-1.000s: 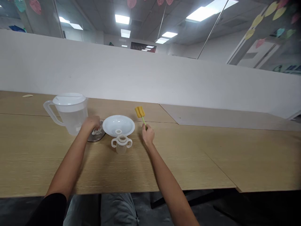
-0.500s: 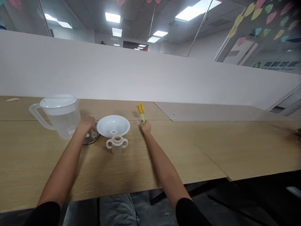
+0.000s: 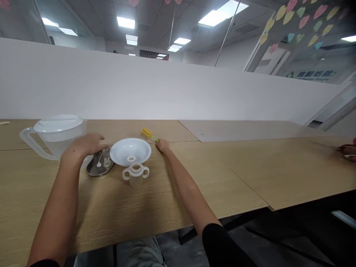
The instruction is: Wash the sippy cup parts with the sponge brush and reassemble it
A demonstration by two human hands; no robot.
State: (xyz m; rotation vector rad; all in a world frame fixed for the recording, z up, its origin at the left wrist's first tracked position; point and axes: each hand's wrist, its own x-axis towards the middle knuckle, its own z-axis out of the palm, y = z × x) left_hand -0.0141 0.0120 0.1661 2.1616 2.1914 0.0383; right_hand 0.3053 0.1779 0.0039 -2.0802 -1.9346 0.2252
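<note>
The fingers of the right hand are closed around the green handle of a yellow sponge brush. The brush leans out from these fingers to the left and slightly away from the person, its sponge head beyond the fingertips; whether the head touches the tabletop cannot be told.

The fingers of the left hand are parted, palm downward, and grip nothing visible. They reach over the far edge of a metal tray, their tips just beside a clear piece on it; contact there is unclear. Nearer the person than these fingertips, a thin straw with a white end and a small clear fitting lie on the same tray.

Between the two hands stands a white bowl, just right of the left fingertips and left of the right fingers. Closer to the person than both sets of fingers, a two-handled cup stands upright and open at the top, in front of the bowl. A white ring shows against the bowl's near side, above the cup's left handle.

Behind the left hand and to its left stands a lidded translucent pitcher, its handle turned away from the fingers. Farther left lies a flat pale piece, and beyond both hands rises a white wall.
</note>
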